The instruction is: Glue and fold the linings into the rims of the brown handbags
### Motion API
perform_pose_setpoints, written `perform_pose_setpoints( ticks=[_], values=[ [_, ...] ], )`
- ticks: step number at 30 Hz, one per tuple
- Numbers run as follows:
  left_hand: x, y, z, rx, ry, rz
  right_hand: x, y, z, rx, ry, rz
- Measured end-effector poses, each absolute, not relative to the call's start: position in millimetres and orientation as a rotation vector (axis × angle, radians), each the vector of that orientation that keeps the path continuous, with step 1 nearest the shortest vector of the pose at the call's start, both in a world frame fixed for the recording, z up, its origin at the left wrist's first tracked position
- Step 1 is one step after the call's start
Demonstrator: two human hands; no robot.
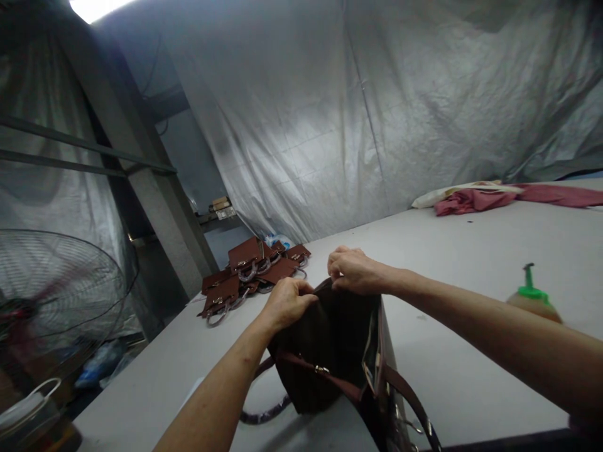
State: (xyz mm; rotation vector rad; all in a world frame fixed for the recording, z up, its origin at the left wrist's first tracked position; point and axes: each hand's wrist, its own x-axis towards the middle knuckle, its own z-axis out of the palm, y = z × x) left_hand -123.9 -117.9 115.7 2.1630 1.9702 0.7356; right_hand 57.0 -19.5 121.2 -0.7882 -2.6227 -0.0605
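A dark brown handbag (306, 370) stands on the white table in front of me, its mouth gaping toward me and its dark inside showing. My left hand (288, 304) pinches the bag's upper edge on the left. My right hand (354, 270) grips the same edge a little farther right, its fingertips curled over and partly hidden. One wrapped handle (266, 417) hangs at the bag's left side, and another handle (414, 402) bends out at the lower right. A small metal clasp (322, 370) shows on a strap across the opening.
Several brown handbags (254, 270) lie piled at the table's far left. A bottle with a green cap (532, 294) stands at right. Pink cloth (475, 199) lies at the back right. A wire-caged fan (56, 301) and a clear container (28, 414) are at left.
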Motion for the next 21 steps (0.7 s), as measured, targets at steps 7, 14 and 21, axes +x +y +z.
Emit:
perform_pose_setpoints(
  ticks=[7, 14, 21],
  values=[
    [-124.3, -118.4, 113.7, 2.186, 1.963, 0.747, 54.4, -21.0, 121.5, -0.863, -2.593, -0.199],
    [-122.3, -118.2, 114.3, 2.217, 1.949, 0.739, 47.6, -25.9, 123.9, -0.939, -2.587, -0.329],
    [-121.5, -117.5, 114.2, 2.229, 1.95, 0.716, 46.5, -24.7, 124.5, -0.896, -2.615, -0.398]
  ],
)
